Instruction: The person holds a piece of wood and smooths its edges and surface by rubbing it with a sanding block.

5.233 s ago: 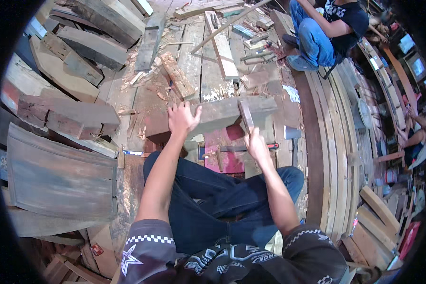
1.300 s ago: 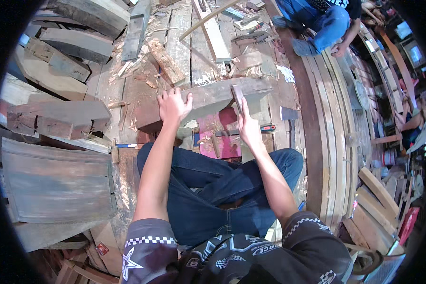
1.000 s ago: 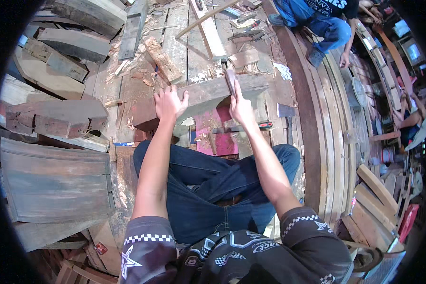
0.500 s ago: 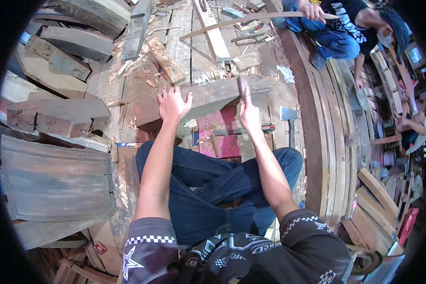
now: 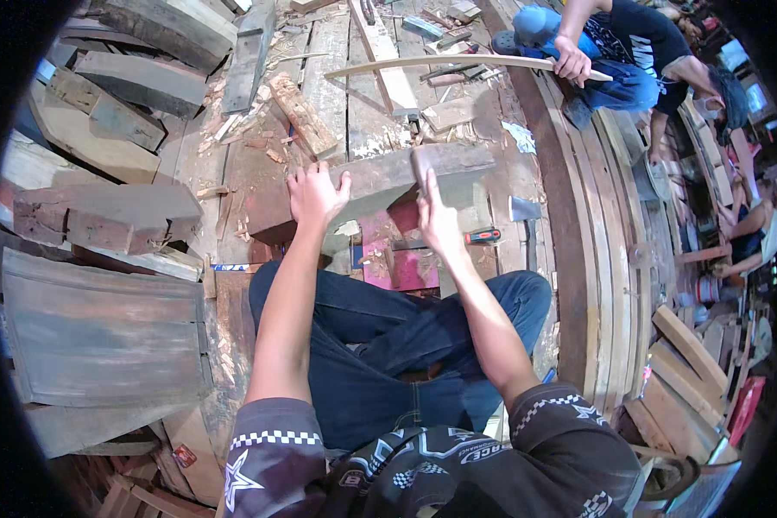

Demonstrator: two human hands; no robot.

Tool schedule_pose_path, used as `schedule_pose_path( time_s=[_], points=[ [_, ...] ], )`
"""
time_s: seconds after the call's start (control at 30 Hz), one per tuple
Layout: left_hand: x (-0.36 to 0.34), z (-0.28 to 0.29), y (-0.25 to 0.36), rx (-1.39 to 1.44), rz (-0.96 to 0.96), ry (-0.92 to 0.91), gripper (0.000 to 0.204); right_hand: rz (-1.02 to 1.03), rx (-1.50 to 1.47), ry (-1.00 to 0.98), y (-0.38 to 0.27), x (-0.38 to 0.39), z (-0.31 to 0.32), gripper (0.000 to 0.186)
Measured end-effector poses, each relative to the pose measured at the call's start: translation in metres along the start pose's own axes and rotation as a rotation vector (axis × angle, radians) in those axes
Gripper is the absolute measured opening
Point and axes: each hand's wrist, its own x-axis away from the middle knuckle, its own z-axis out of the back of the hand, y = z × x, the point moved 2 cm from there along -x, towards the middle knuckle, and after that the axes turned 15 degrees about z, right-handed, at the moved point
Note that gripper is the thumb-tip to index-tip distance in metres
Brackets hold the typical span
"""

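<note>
Right hand (image 5: 438,222) shifted left, grip wrapped round brown tool (image 5: 420,162), left hand (image 5: 318,198) unmoved, spread on timber block (image 5: 375,183)

Floor (image 5: 326,108) fairly bright, far right dim; highlight on right forearm (image 5: 483,302); corners black, planks (image 5: 571,224) bowed.

plank flr (image 5: 329,97) bears wood chips (image 5: 382,145), 1 thick beam (image 5: 373,180), 1 pink sheet (image 5: 419,272) & 1 hatchet (image 5: 523,210).
</note>
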Motion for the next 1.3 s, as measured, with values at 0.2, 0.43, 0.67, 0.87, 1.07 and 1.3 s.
schedule_pose_path(
  time_s=[0.2,0.43,0.67,0.87,1.07,1.3],
  points=[
    [-0.003,0.002,-0.005,0.008,0.014,0.011,0.055,0.116,0.016,-0.006,0.005,0.013,0.009,0.064],
    [-0.003,0.002,0.003,0.017,0.000,0.002,0.054,-0.110,0.156,0.053,0.029,-0.031,0.013,0.065],
    [0.000,-0.004,-0.013,-0.005,0.004,0.085,0.054,0.003,0.117,-0.159,-0.008,0.005,0.016,0.065],
    [-0.004,-0.004,0.005,0.006,-0.021,0.035,0.057,-0.055,0.101,-0.032,0.023,-0.039,0.009,0.063],
    [-0.005,-0.003,-0.006,-0.037,0.017,-0.032,0.057,-0.001,-0.020,-0.087,-0.019,0.010,-0.010,0.063],
    [-0.008,-0.007,-0.003,-0.083,0.007,-0.037,0.064,0.046,0.039,-0.054,-0.001,0.005,0.022,0.061]
  ],
)
